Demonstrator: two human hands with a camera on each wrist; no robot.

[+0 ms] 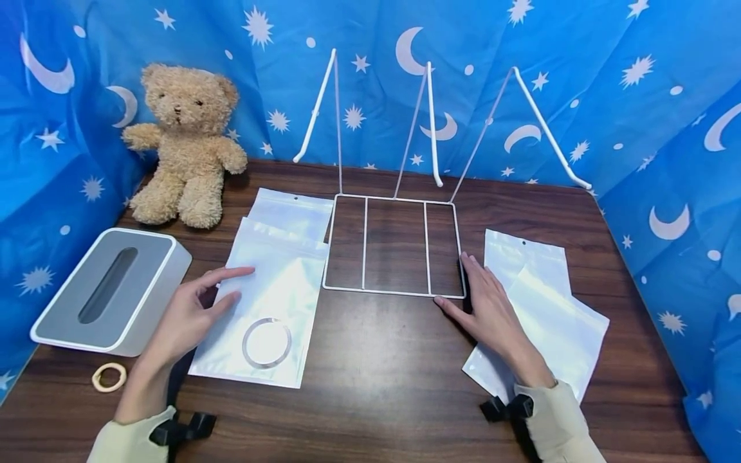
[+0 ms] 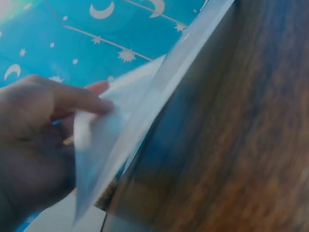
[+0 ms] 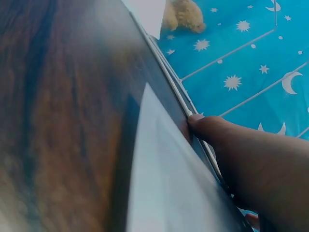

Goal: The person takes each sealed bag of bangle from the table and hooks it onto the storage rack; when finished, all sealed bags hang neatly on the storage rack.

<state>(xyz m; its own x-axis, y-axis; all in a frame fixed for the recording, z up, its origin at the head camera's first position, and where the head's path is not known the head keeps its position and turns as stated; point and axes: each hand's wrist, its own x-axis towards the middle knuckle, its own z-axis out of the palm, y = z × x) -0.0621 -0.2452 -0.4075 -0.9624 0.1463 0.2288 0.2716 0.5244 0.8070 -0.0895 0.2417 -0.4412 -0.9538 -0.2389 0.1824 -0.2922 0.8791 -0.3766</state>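
Observation:
My left hand (image 1: 193, 315) is over the left edge of a stack of white zip pouches (image 1: 278, 276), thumb and index finger apart. In the left wrist view, the fingers overlap the raised edge of the pouch (image 2: 130, 106). A round ring outline shows on the top pouch. A white wire rack (image 1: 396, 292) lies with its base flat on the table, its three bent arms rising at the back. At the base's front right corner is my right hand (image 1: 492, 308), thumb on the front bar and straight fingers along the right side. Its fingers are mostly hidden in the right wrist view.
More white pouches (image 1: 556, 321) lie beside and under the right forearm. At left stand a grey-topped tissue box (image 1: 162, 283) and a teddy bear (image 1: 188, 145), with a small pale ring (image 1: 97, 379) in front of the box. Blue star-patterned cloth (image 1: 370, 96) encloses the table.

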